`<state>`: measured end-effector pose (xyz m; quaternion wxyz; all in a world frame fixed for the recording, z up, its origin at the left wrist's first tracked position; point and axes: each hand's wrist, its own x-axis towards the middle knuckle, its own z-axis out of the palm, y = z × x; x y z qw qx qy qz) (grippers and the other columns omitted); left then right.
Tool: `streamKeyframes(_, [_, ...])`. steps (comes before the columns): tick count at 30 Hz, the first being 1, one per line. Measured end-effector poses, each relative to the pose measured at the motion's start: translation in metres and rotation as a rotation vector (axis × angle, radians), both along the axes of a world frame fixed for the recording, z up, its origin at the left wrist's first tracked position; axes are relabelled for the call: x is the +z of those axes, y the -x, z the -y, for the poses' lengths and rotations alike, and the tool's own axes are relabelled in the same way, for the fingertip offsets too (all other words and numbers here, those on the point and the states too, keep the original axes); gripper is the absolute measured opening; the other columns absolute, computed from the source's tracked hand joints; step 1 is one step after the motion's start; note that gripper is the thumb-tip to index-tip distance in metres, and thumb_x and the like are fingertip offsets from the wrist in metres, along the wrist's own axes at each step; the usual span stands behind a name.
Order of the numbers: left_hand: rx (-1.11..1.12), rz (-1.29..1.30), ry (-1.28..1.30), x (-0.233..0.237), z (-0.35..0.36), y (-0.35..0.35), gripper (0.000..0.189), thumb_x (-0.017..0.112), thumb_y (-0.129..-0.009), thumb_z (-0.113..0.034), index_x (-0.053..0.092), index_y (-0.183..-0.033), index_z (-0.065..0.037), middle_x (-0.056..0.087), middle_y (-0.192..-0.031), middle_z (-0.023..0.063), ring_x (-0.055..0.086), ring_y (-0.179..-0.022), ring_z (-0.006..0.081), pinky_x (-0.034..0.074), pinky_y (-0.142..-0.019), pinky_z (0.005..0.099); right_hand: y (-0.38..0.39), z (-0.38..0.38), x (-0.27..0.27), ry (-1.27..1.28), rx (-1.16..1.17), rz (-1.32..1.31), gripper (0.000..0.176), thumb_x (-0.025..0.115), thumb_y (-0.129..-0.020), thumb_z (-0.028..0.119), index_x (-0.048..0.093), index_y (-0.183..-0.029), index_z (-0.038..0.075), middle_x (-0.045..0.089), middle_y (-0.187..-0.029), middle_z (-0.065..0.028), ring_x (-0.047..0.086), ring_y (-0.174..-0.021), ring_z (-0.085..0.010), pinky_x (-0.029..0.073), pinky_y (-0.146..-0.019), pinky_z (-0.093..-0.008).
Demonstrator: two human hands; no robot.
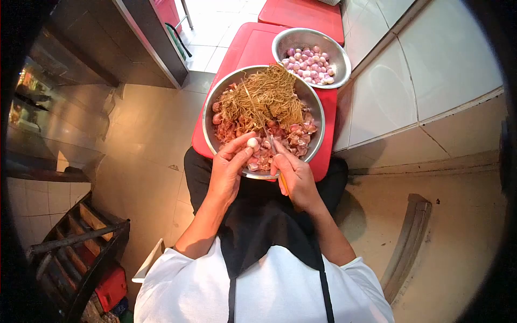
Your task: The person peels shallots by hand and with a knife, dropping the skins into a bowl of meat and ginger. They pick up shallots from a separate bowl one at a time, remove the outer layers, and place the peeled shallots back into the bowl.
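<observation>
My left hand (231, 164) pinches a small pale shallot (252, 142) between thumb and fingertips, over the near rim of a large metal bowl (209, 129). Closed around a small knife (284, 183) with a yellow-orange handle, my right hand (295, 175) is just to the right, its blade pointing up and away from me. The bowl holds a tangle of dry brown roots (264, 97), reddish unpeeled shallots (217, 118) at the left and loose papery skins (301, 134). Behind it at the right, a metal colander (342, 62) holds peeled pink-white shallots (312, 64).
Both vessels rest on a red table (242, 43), with another red surface (307, 16) behind. White wall tiles (452, 54) run along the right. A dark rack (81, 237) stands at the lower left, beside a red object (110, 288). A grey-brown strip (406, 242) lies at the right.
</observation>
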<state>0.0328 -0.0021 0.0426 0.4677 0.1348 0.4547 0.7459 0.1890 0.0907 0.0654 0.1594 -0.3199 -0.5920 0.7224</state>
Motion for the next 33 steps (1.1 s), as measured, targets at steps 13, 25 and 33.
streamKeyframes(13, [-0.044, -0.233, 0.011, -0.008, 0.003, 0.005, 0.027, 0.069, -0.093, -0.005, 0.066, -0.119, 0.000, 0.071, -0.104, 0.0048, 0.066, -0.091, 0.0109, 0.052, -0.083, 0.0259, -0.001, -0.002, 0.009, -0.393, 0.180, -0.029, 0.052, 0.054, -0.103, 0.016, 0.042, -0.150, 0.000, 0.065, -0.127, -0.0199, 0.065, -0.111, -0.0256, 0.048, -0.095, -0.0314])
streamKeyframes(25, [-0.048, 0.108, -0.064, -0.004, -0.001, 0.008, 0.033, 0.069, -0.094, -0.006, 0.061, -0.125, 0.001, 0.070, -0.113, 0.0119, 0.070, -0.105, 0.0222, 0.057, -0.094, 0.0317, -0.002, -0.002, -0.002, 0.085, -0.028, -0.021, 0.053, 0.043, -0.109, 0.028, 0.037, -0.153, -0.001, 0.054, -0.078, -0.0002, 0.043, -0.045, -0.0036, 0.034, -0.042, -0.0180])
streamKeyframes(33, [0.031, -0.030, -0.052, -0.010, 0.001, 0.003, 0.033, 0.073, -0.089, -0.002, 0.063, -0.120, 0.003, 0.072, -0.110, 0.0105, 0.070, -0.099, 0.0178, 0.056, -0.090, 0.0303, 0.004, 0.008, 0.009, -0.352, 0.085, -0.081, 0.052, 0.055, -0.101, 0.013, 0.043, -0.147, -0.006, 0.056, -0.140, -0.0269, 0.053, -0.134, -0.0345, 0.038, -0.110, -0.0378])
